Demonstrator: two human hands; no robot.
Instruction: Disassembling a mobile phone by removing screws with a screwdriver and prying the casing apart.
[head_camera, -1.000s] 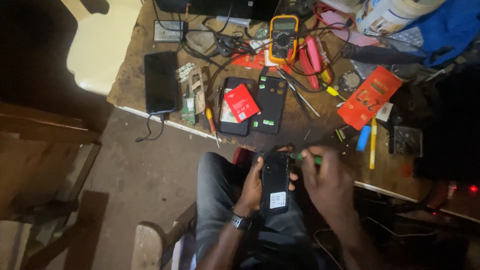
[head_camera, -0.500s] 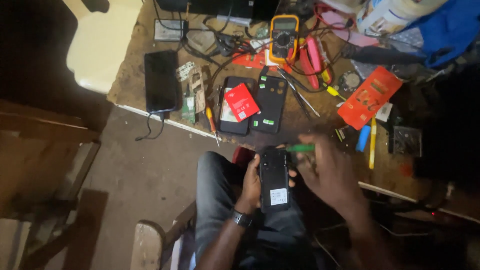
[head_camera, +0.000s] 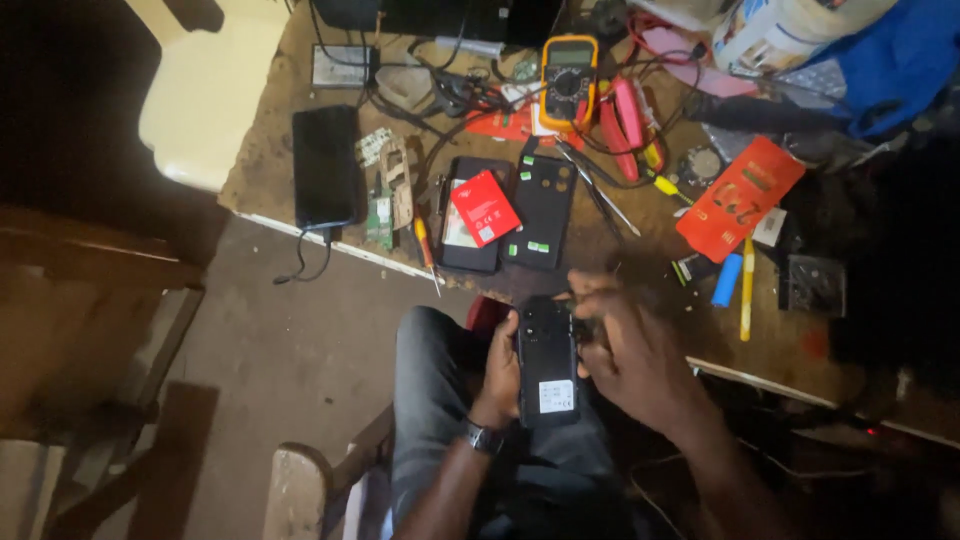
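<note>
My left hand (head_camera: 500, 375) grips a black phone (head_camera: 546, 360) from its left side and holds it lengthwise over my lap, back side up, with a white sticker near its lower end. My right hand (head_camera: 630, 352) rests against the phone's upper right edge, fingers curled over its top corner. Whether anything is pinched in those fingers is hidden. A dark watch sits on my left wrist.
The wooden workbench (head_camera: 270, 160) ahead carries a yellow multimeter (head_camera: 567, 80), a red battery (head_camera: 485, 208) on an opened phone, a black back cover (head_camera: 545, 210), another black phone (head_camera: 325, 165), circuit boards (head_camera: 385, 195), an orange packet (head_camera: 740, 197), pens and tangled wires. A pale chair (head_camera: 210, 90) stands far left.
The green-handled tool seen in my right hand no longer shows. My right hand has moved in against the phone's top right corner. The phone stays in my left hand.
</note>
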